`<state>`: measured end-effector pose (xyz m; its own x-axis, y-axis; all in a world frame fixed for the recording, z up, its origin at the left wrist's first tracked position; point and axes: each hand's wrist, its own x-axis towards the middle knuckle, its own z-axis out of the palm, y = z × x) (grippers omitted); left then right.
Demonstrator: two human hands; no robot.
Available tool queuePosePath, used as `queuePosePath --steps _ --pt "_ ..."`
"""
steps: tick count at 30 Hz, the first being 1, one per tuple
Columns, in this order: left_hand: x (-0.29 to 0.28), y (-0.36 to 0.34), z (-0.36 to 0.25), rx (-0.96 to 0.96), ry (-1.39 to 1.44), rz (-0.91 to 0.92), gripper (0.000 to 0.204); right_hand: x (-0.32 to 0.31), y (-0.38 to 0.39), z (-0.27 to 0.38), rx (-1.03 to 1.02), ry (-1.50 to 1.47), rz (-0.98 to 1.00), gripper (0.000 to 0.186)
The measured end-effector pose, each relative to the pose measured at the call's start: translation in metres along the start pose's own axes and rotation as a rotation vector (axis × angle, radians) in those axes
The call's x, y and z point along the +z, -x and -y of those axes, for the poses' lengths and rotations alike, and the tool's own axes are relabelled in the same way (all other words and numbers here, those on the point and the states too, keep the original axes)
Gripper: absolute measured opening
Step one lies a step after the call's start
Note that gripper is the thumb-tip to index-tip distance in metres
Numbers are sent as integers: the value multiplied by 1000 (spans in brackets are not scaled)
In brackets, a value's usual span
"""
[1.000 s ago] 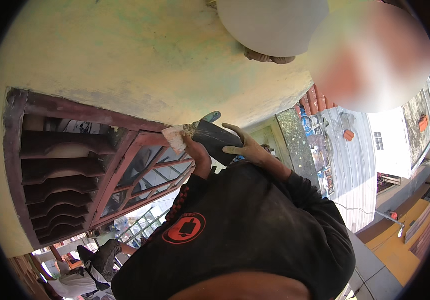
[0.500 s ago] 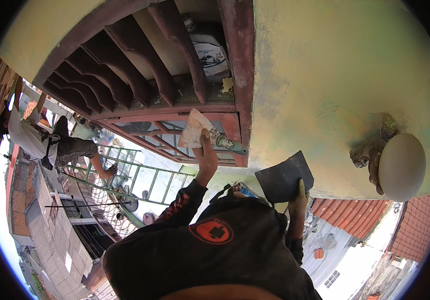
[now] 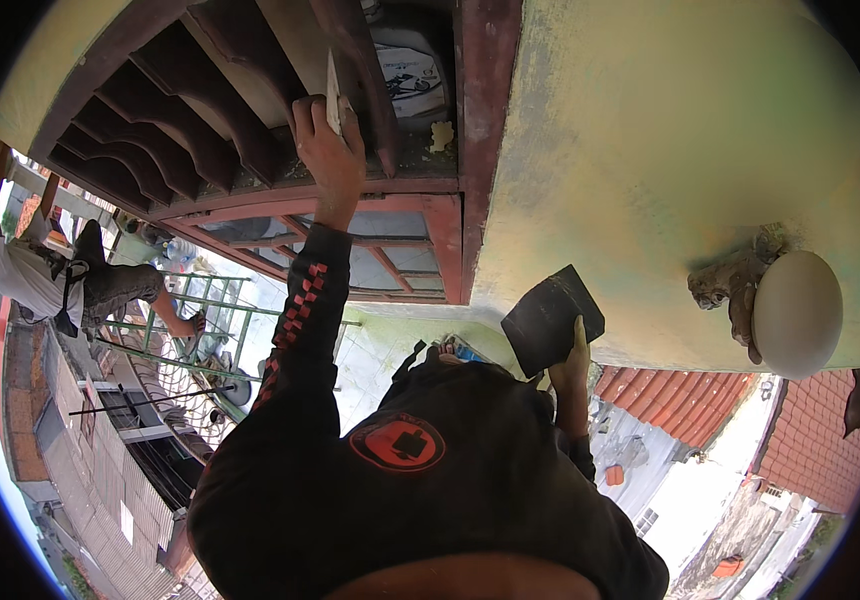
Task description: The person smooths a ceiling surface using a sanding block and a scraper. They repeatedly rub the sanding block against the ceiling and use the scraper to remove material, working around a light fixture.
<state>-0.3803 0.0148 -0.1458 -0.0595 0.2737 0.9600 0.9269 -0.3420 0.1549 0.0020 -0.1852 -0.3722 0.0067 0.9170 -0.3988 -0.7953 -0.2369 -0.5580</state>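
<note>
My left hand (image 3: 330,150) is raised to the slatted wooden vent over the window, its fingers closed round a putty knife. The pale blade of the putty knife (image 3: 334,95) shows almost edge-on and points up; its handle is hidden by the hand. Lower down, beside the wall, my right hand (image 3: 574,362) grips a flat black board (image 3: 552,318) by its near right edge. Dark slats (image 3: 235,85) of the vent stand right next to my left hand; whether the blade touches one I cannot tell.
A red-brown window frame (image 3: 443,235) borders the yellow-green wall (image 3: 630,150). On the right a white globe lamp (image 3: 798,315) juts from its bracket. At left another person (image 3: 115,285) sits by a green metal scaffold (image 3: 220,320). Tiled roofs (image 3: 685,400) lie far below.
My left hand has moved up and left to the vent slats, turning the putty knife from flat to edge-on. The right hand still holds the black board, now tilted a little differently.
</note>
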Motion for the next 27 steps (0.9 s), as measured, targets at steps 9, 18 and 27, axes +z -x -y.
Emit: queuePosePath --steps 9,18,27 --pt "20 25 -2 -346 449 136 54 -83 16 -24 -382 675 -215 45" --pt "30 28 21 -466 389 141 63 -72 45 -16 -252 -23 -332 48" --pt "18 38 -6 -353 427 120 72 -72 55 -14 -342 -200 -453 48"
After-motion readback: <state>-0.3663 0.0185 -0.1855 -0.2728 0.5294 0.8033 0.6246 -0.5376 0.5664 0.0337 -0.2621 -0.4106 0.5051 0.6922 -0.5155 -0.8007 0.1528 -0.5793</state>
